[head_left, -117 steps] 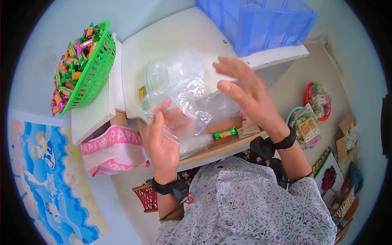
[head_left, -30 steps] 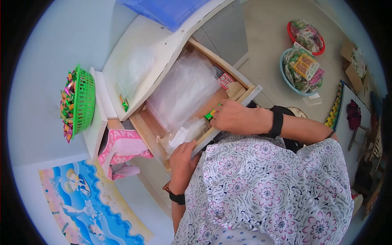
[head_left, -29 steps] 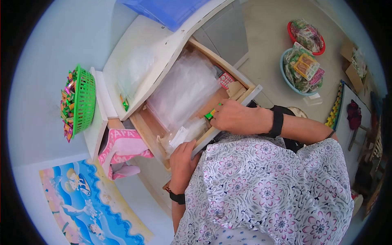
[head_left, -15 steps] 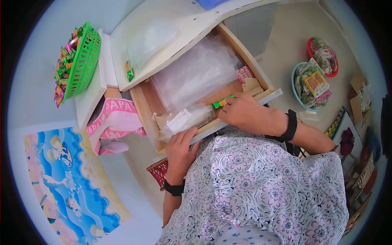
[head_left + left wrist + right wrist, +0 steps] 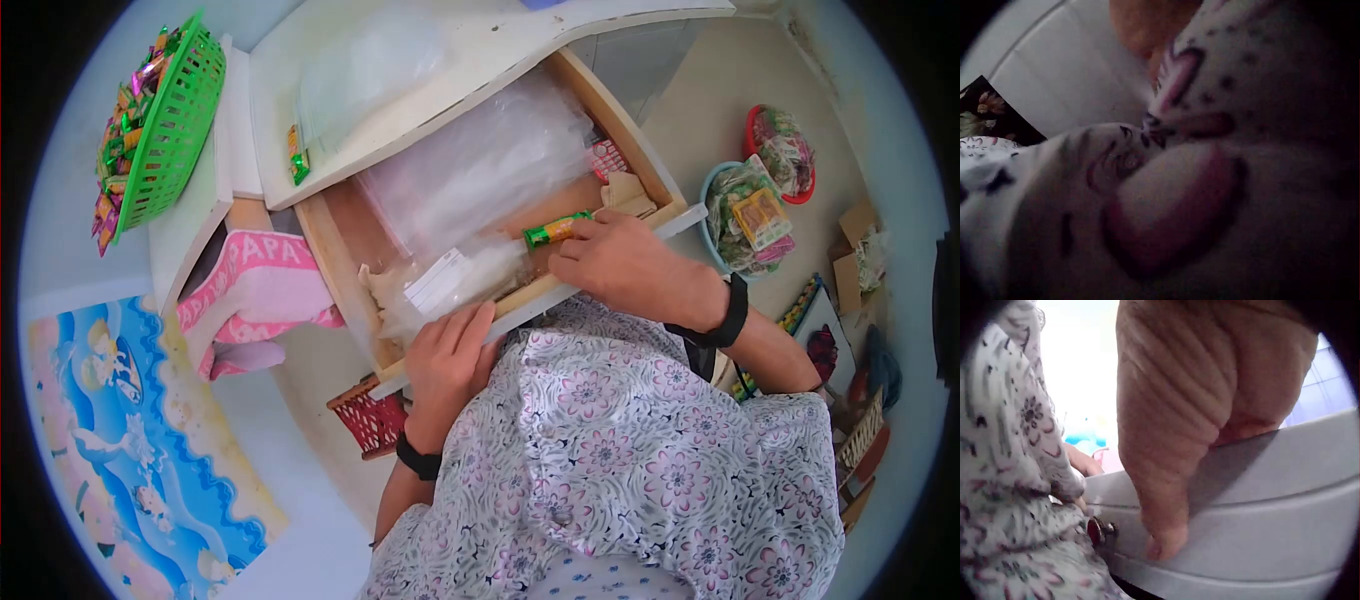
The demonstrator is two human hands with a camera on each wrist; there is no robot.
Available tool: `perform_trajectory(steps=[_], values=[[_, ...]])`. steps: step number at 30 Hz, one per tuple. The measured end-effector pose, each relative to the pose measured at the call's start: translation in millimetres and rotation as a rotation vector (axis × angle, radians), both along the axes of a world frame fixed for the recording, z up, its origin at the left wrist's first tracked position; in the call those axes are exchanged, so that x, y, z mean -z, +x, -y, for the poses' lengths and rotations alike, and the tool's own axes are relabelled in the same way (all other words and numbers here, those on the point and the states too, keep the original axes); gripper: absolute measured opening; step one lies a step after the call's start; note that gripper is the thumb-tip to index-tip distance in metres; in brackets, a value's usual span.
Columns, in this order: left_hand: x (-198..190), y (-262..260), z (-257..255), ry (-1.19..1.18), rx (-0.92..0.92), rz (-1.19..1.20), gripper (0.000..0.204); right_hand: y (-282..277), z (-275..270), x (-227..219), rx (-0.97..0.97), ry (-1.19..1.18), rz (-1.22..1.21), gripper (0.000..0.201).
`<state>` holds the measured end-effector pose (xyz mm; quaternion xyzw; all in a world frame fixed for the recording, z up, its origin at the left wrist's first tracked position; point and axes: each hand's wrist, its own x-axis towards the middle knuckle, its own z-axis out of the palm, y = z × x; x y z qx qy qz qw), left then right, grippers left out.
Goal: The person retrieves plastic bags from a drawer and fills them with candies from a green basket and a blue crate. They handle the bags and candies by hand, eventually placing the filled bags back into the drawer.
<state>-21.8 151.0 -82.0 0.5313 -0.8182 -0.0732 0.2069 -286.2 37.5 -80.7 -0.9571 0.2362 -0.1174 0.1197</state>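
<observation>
A wooden drawer stands pulled out under the white tabletop, full of clear plastic bags. My left hand rests with straight fingers on the grey drawer front near its left end. My right hand grips the front further right, fingers curled over the edge beside a green packet. In the right wrist view the right hand's thumb lies on the outside of the drawer front near a knob. The left wrist view shows only flowered cloth.
A clear bag and a small green sweet lie on the tabletop. A green basket of sweets stands at the left, a pink cloth below it, a red basket under the drawer. Bowls of packets sit on the floor.
Both hands earlier held a clear bag above the tabletop; that bag now lies there. Over the last second the hands stay on the drawer front while the head view shifts.
</observation>
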Motion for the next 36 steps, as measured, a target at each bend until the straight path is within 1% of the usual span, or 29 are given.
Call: perform_trajectory(steps=[4, 7, 13, 16, 19, 24, 27, 34, 36], values=[[0.3, 1.4, 0.8, -0.013, 0.023, 0.03, 0.048, 0.5, -1.0, 3.2, 0.01, -0.026, 0.062, 0.013], [-2.9, 2.3, 3.0, -0.014, 0.049, 0.027, 0.048, -0.6, -4.3, 1.1, 0.021, 0.005, -0.035, 0.026], [3.5, 6.7, 3.8, -0.05, 0.084, 0.013, 0.048, -1.2, -3.3, 4.4, 0.023, 0.011, 0.028, 0.033], [6.7, 8.2, 3.6, -0.056, 0.077, 0.008, 0.048, 2.5, -7.3, -7.0, 0.06, 0.041, -0.003, 0.022], [8.4, 9.0, 2.3, -0.065, 0.074, 0.011, 0.047, 2.3, -5.7, -6.6, 0.046, 0.048, -0.049, 0.024], [13.3, 8.9, 3.7, -0.07, 0.074, -0.007, 0.045, 1.8, -6.6, 1.1, 0.049, 0.029, -0.041, 0.026], [13.5, 9.6, 3.4, -0.095, 0.081, -0.025, 0.039, 2.2, -8.2, -0.8, 0.057, 0.02, -0.048, 0.027], [4.4, 14.8, 4.9, -0.095, 0.092, -0.018, 0.039, 8.0, -1.0, -14.3, 0.032, 0.096, -0.089, 0.033], [4.5, 15.5, 4.1, -0.08, 0.085, -0.032, 0.041, 12.4, -1.3, -15.3, 0.029, 0.075, -0.065, 0.033]])
